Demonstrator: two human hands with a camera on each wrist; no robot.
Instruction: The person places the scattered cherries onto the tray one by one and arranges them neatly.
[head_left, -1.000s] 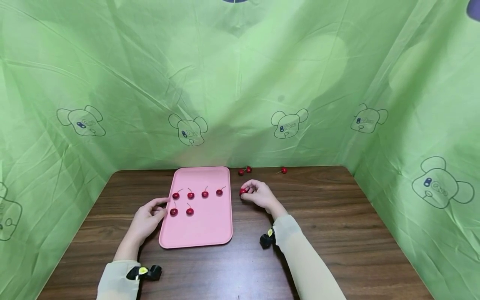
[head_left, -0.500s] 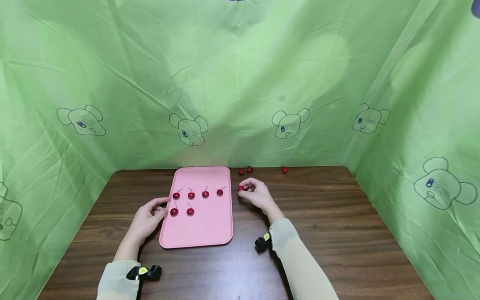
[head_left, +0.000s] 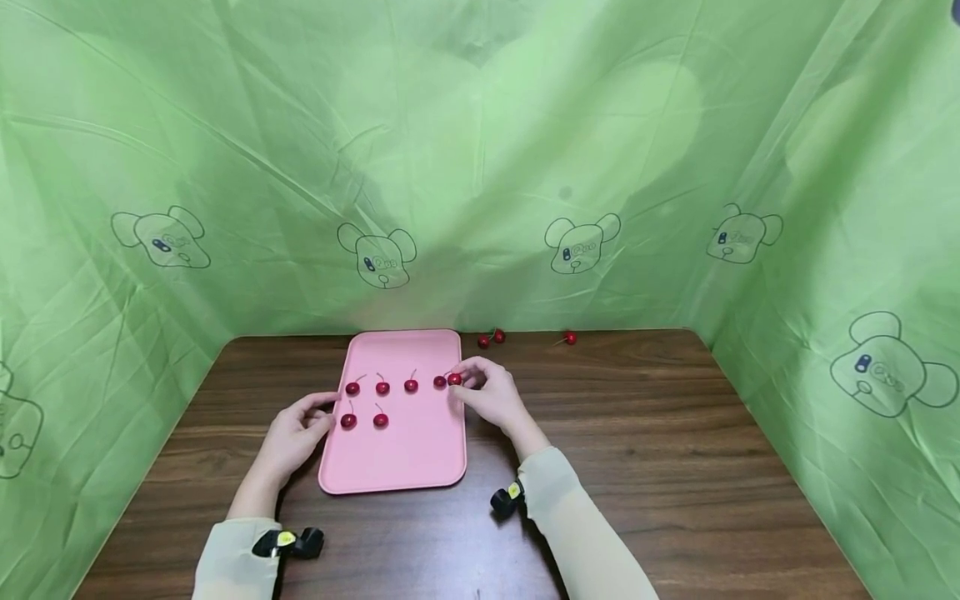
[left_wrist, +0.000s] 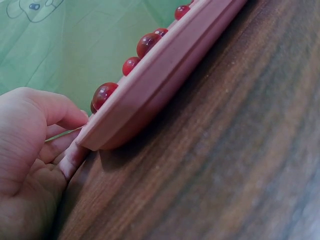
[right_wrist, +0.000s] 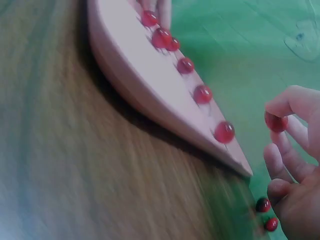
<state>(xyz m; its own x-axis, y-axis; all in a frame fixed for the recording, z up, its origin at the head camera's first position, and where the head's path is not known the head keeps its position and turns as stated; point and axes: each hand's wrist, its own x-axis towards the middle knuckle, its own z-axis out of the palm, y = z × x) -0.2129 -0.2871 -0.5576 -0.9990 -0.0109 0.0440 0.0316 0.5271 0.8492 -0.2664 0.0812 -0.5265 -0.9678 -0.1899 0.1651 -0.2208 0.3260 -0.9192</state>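
Small red cherry (head_left: 454, 379) sits pinched in my right hand (head_left: 487, 396) fingertips, over the three o'clock edge of the flat pink plastic tray (head_left: 405, 458), just beside another cherry. My left hand (head_left: 296, 433) rests at nine o'clock, loosely curled fingers touching the rim.

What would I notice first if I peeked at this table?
A pink tray sits in the middle of the brown table, with six red cherries in rows. The right hand pinches another cherry over the tray's right edge, and green sheets hang all around.
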